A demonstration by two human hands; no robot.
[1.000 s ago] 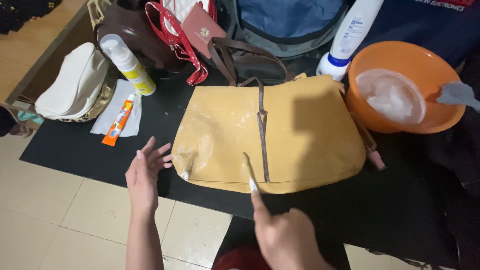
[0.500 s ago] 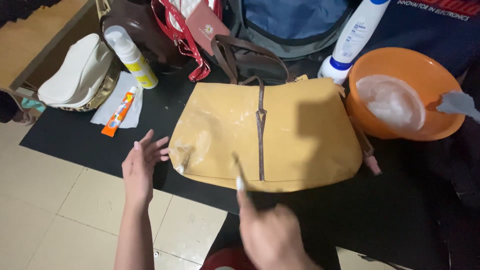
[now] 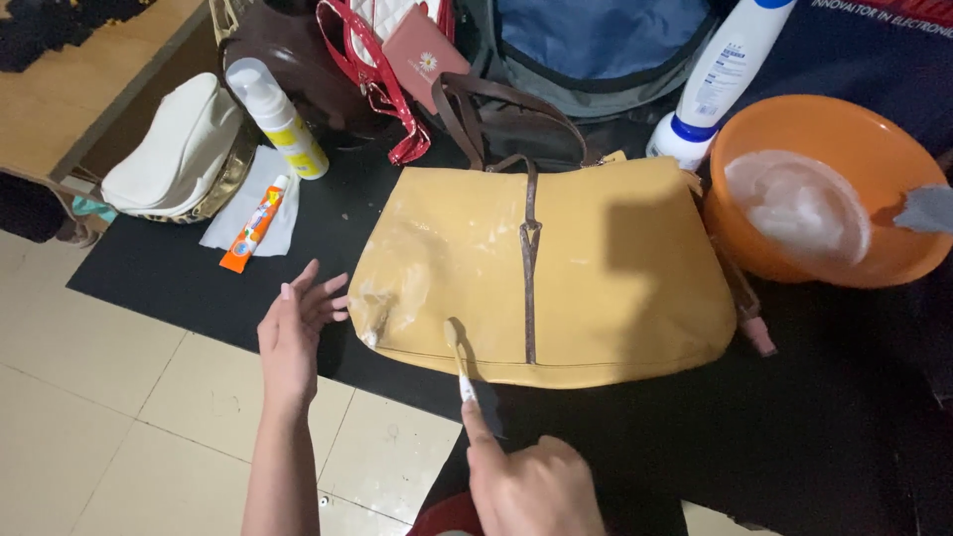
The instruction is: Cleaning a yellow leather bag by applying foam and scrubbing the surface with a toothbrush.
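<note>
A tan leather handbag (image 3: 596, 258) with a brown centre strap lies flat on a black mat (image 3: 179, 273); its left side looks wet and foamy. My right hand (image 3: 531, 486) grips a small white brush (image 3: 459, 359) whose head rests on the bag's lower front edge. My left hand (image 3: 296, 333) hovers open, fingers spread, just left of the bag's lower left corner, not touching it.
An orange basin (image 3: 874, 149) with soapy foam sits at the right, a white-and-blue bottle (image 3: 720, 79) behind the bag. A foam bottle (image 3: 278, 119), an orange tube (image 3: 256, 223) on white cloth, a white pouch (image 3: 179, 149) and other bags lie at the back. Beige floor tiles (image 3: 99, 397) border the mat.
The brush head has stayed on the bag's lower edge with small shifts. My left hand remains open beside the bag. The view has shifted slightly.
</note>
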